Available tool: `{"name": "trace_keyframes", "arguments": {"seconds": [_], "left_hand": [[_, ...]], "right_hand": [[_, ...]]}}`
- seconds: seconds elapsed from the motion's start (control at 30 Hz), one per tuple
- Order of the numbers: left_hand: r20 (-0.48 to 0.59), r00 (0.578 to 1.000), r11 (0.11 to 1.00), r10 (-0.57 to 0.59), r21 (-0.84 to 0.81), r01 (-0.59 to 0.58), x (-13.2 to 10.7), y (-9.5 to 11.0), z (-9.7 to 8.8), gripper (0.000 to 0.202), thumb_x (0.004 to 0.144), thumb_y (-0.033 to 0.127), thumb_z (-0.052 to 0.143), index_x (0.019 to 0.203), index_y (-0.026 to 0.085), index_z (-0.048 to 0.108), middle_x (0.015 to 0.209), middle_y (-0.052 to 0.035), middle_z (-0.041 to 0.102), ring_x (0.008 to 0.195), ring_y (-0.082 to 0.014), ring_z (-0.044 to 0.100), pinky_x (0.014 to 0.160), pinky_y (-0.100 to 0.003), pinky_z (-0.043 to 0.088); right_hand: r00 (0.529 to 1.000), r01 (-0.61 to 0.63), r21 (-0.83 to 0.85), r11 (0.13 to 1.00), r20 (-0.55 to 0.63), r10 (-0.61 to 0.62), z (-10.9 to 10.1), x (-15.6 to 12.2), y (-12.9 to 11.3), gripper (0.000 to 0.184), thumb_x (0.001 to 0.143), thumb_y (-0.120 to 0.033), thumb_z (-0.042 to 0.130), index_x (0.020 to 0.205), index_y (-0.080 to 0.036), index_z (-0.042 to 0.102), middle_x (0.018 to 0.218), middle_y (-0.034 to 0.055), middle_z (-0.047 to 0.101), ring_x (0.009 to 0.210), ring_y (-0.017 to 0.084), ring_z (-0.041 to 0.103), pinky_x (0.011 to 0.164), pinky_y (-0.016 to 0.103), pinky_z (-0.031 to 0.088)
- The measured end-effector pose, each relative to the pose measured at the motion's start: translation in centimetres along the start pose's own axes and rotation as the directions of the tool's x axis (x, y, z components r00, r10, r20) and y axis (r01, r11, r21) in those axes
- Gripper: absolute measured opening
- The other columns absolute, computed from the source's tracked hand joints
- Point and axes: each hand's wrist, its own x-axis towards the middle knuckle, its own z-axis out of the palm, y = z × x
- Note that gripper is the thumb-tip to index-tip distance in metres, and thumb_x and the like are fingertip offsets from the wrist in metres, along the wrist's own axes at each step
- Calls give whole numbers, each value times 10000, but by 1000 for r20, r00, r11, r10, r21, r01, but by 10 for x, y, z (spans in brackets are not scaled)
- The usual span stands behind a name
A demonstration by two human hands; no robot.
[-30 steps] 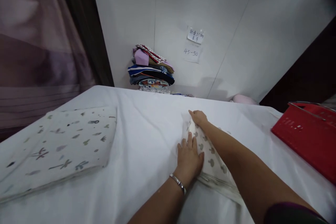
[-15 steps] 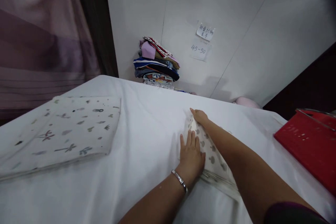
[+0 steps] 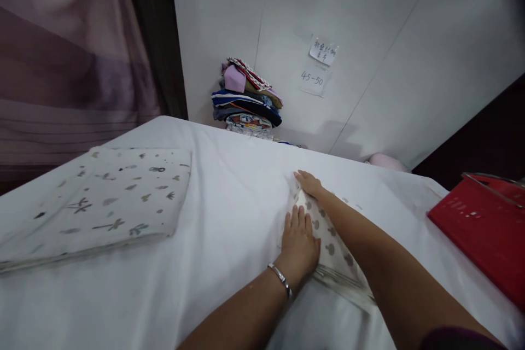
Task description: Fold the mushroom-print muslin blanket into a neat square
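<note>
A folded white cloth with grey mushroom-like prints (image 3: pixel 330 246) lies on the white-covered table (image 3: pixel 238 202), partly hidden under my right forearm. My left hand (image 3: pixel 301 241) lies flat on its left edge, fingers stretched forward, a silver bracelet on the wrist. At the cloth's far corner rests my right hand (image 3: pixel 309 182), its fingers stretched out and pointing left. Over on the left, a second folded cloth (image 3: pixel 123 197) with small plant-like prints lies flat, touched by neither hand.
A red basket (image 3: pixel 479 229) with a metal handle stands at the right edge. Behind the table, a stack of folded clothes (image 3: pixel 248 95) leans near the wall, where two paper notes (image 3: pixel 314 79) hang. A pinkish curtain (image 3: pixel 74 65) hangs at left.
The view has shifted slightly. My right hand's fingers have flattened out a little at the far corner; my left hand stays pressed on the cloth with its fingers closer together.
</note>
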Motion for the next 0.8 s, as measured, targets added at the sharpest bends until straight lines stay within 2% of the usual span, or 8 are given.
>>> {"name": "trace_keyframes", "arguments": {"seconds": [0.13,0.3,0.4,0.5,0.63,0.7,0.73,0.8], "left_hand": [[-11,1000,1000,-12,10,12,0,1,2,635,882,426,357,1394,51,344,1499,-154,199,1400,-296,67,1137,-474,131],[-34,999,999,-7,47,8,1,0,2,631,882,427,347,1390,54,350,1498,-151,217,1398,-302,87,1133,-467,137],[-26,1000,996,-7,88,9,2,0,-1,625,876,421,356,1381,53,368,1491,-156,234,1394,-305,110,1127,-464,145],[-21,1000,991,-1,131,4,4,0,-2,626,868,425,372,1376,59,380,1483,-163,254,1390,-305,133,1119,-464,159],[-29,1000,985,12,173,-7,7,-1,-2,621,867,425,369,1373,66,385,1477,-166,267,1383,-306,165,1108,-470,177],[-31,999,983,28,180,-22,6,-1,-3,606,871,415,359,1366,68,394,1474,-167,272,1377,-312,184,1097,-488,192],[-31,999,983,36,181,-30,6,0,-4,600,873,410,355,1362,65,398,1471,-170,275,1373,-317,192,1091,-500,198],[-28,999,982,43,183,-38,6,0,-6,591,873,397,349,1354,57,405,1465,-177,283,1368,-327,204,1078,-526,207]], "right_hand": [[999,22,-53,998,-45,-24,6,-10,-3,560,938,-518,233,1418,-241,313,1506,77,227,1385,269,144,1075,507,149],[996,85,-160,983,3,-86,17,-22,-12,522,943,-503,247,1402,-271,332,1510,65,217,1387,281,125,1066,530,138],[997,82,-100,992,12,-81,10,-28,-17,549,943,-510,236,1417,-241,309,1514,83,205,1389,276,126,1075,524,122],[997,71,-39,997,3,-71,2,-44,-9,573,942,-519,235,1432,-224,278,1510,92,216,1388,247,146,1086,488,139],[993,106,79,991,-53,-102,-6,-82,33,568,924,-518,321,1429,-259,285,1504,61,242,1392,232,141,1100,488,99],[994,20,173,985,-109,-1,-16,-102,68,545,909,-489,390,1397,-247,360,1485,65,289,1383,236,179,1106,472,111],[983,-58,282,958,-149,104,-23,-110,87,513,894,-464,437,1356,-240,429,1459,62,344,1368,229,228,1110,437,142],[952,-168,383,908,-177,251,-37,-125,124,463,902,-427,420,1294,-198,508,1382,91,454,1298,236,366,1071,405,272]]}}
